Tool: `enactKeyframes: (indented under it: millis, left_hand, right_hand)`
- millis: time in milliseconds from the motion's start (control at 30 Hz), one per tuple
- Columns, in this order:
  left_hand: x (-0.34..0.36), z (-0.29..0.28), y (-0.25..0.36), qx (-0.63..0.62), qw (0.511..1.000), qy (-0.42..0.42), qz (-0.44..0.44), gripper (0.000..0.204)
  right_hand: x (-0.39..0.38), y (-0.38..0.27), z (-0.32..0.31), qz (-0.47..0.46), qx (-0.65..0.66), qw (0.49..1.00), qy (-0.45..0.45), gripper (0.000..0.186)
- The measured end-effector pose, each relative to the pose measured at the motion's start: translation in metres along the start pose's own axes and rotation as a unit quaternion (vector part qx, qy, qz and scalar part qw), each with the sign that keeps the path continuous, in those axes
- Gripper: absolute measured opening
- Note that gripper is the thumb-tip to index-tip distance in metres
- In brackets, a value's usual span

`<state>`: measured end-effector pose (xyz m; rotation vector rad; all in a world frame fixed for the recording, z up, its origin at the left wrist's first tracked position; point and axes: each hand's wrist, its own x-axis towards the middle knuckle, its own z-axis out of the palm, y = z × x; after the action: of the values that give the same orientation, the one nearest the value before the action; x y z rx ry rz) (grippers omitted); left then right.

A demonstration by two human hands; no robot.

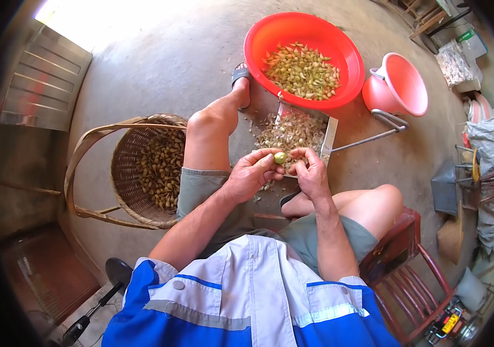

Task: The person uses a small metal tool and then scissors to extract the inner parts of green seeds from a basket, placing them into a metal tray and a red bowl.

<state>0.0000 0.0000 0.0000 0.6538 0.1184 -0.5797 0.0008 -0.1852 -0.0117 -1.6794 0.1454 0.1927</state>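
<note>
Between the thumb and fingers of my left hand (251, 174) is a small round green bulb (280, 157), its kind not certain. Close by its right side is my right hand (311, 172), fingers curled and thumb bent in; whether anything is in them is hidden. Below both hands lies a heap of pale husks and peelings (290, 134) in a shallow, light-coloured tray (329, 139). Beyond it, a red basin (339, 46) contains many pale green pointed bulbs (303, 70). To my left, a wicker basket (124, 168) contains brownish, husk-covered bulbs (163, 170).
A pink bucket (383, 95) stands right of the basin, near a bent metal tube (368, 143). My knees flank the tray. A reddish wooden chair (409, 277) is at lower right. Bags (489, 139) and household items line the right wall.
</note>
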Motion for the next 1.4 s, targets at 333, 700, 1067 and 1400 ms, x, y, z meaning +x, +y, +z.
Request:
enactKeyframes:
  millis: [333,700,1067,1400]
  left_hand:
    - [0.007,-0.002,-0.002,0.033,0.995,0.093,0.002,0.021]
    - [0.006,-0.001,-0.008,0.245,0.955,0.157,0.058,0.015]
    - [0.004,0.001,-0.008,0.24,0.965,0.091,0.049,0.024]
    - [0.005,-0.001,-0.008,0.237,0.967,0.088,0.027,0.025]
  right_hand:
    - [0.029,-0.024,-0.012,-0.277,-0.356,0.89,0.071,0.017]
    - [-0.006,-0.059,0.005,-0.151,-0.163,0.971,-0.087,0.029]
    - [-0.01,-0.034,0.002,0.025,-0.035,0.99,-0.135,0.027]
    - [-0.009,-0.026,0.007,-0.053,-0.095,0.985,-0.134,0.027]
